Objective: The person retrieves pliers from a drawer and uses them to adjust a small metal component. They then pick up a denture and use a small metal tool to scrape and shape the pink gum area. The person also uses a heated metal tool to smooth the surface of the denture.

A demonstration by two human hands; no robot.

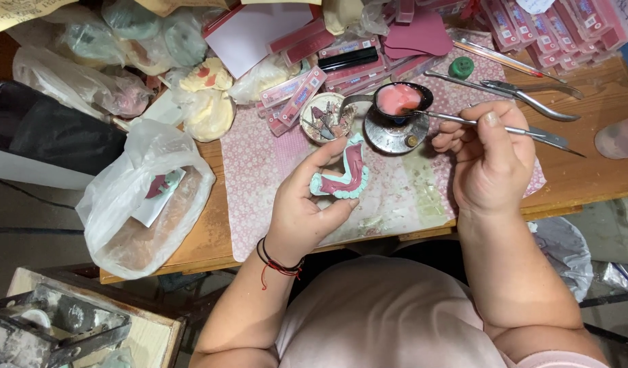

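A person seated at a cluttered wooden worktop (pixel 586 178) holds a pale turquoise horseshoe-shaped dental cast lined with dark pink wax (pixel 344 175) in the left hand (pixel 307 204), fingers and thumb curled around its sides, just above a pink floral cloth (pixel 259 170). The right hand (pixel 491 160) is closed on a slim metal spatula (pixel 477 125), whose tip reaches into a small black bowl of melted pink wax (pixel 400 99) resting on a round metal stand (pixel 394 133). Beside the bowl sits a round dish of small tools (pixel 325 117). Flat pink wax boxes (pixel 307 92) lie behind, a metal pair of tweezers (pixel 532 95) to the right, and a crumpled clear plastic bag (pixel 143 204) at left.
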